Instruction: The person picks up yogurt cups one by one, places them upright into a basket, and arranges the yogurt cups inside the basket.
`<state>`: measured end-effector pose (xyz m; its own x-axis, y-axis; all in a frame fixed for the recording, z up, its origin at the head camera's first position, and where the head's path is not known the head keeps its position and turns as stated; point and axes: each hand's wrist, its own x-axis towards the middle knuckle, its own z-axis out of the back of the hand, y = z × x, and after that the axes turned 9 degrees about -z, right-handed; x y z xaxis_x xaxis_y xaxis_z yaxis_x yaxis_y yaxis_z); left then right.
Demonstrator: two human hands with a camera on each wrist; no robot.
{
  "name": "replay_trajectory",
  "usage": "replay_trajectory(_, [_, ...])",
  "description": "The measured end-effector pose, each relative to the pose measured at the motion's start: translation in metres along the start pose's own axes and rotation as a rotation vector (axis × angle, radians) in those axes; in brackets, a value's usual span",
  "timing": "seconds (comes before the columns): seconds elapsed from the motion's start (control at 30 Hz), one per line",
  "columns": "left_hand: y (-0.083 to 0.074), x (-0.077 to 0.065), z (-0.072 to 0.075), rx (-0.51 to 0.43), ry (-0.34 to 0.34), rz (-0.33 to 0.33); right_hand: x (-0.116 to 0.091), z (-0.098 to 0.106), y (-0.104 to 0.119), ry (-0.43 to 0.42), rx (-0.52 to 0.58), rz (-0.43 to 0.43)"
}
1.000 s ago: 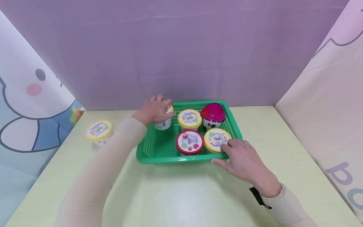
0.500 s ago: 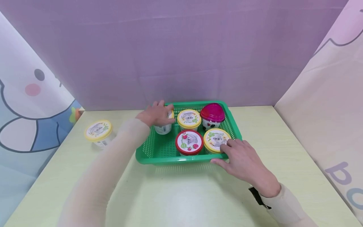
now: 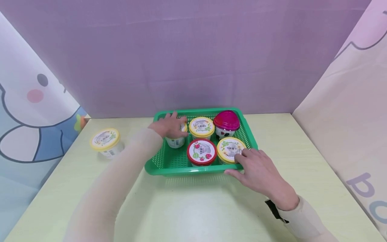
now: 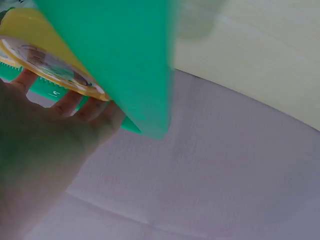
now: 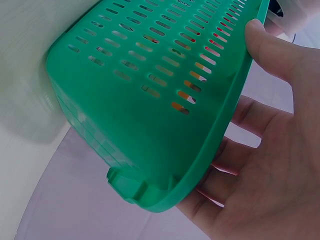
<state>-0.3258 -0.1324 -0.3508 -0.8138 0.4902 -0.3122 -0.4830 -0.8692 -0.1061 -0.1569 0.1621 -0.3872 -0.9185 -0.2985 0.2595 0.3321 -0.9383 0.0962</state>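
Note:
Inside the green basket [image 3: 172, 171], at its back left, stands a yellow-lidded tub [image 3: 175, 143]. My left hand [image 3: 170, 127] holds that tub from above, its fingers spread over the lid, as the left wrist view shows too. My right hand [image 3: 261, 173] grips the basket's front right rim, the thumb outside and the fingers over the inner side. Beside that hand sits another yellow-lidded tub [image 3: 228, 148]. The basket also has a red-lidded tub [image 3: 202, 152], a third yellow-lidded tub [image 3: 202, 126] and a tub with a domed magenta lid [image 3: 226, 121].
One more yellow-lidded tub [image 3: 105, 139] stands on the pale table [image 3: 193, 208], left of the basket and beyond my left forearm. A purple cloth [image 3: 193, 57] hangs right behind the basket. Printed cloths rise along both sides of the table.
My left hand has moved down and slightly right with the tub, which now sits lower in the basket's back left. The right hand keeps its place on the rim.

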Motion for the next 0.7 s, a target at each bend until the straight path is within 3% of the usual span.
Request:
replay_trajectory(0.3, [0.002,-0.003,-0.002,0.001,-0.008,-0.002,0.000,0.000,0.000,-0.005,-0.002,0.003])
replay_trajectory(0.7, [0.002,-0.011,0.009,0.010,-0.134,-0.076,0.000,0.000,0.001,-0.006,-0.001,0.002])
